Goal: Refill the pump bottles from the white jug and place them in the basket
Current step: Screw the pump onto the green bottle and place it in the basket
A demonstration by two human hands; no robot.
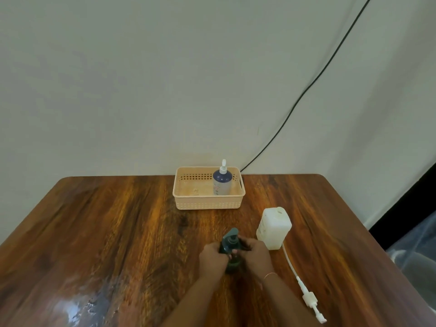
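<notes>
A dark green pump bottle stands on the wooden table near the front middle. My left hand grips its body from the left, and my right hand is closed around its pump collar from the right. Its dark pump head points up and away. The white jug stands uncapped just right of my hands. The peach basket sits at the table's far edge and holds one dark blue pump bottle with a white pump, upright at its right side.
A white pump with a long tube lies on the table to the right, running from the jug toward the front edge. A black cable hangs down the wall behind the basket. The table's right edge drops off near a dark gap.
</notes>
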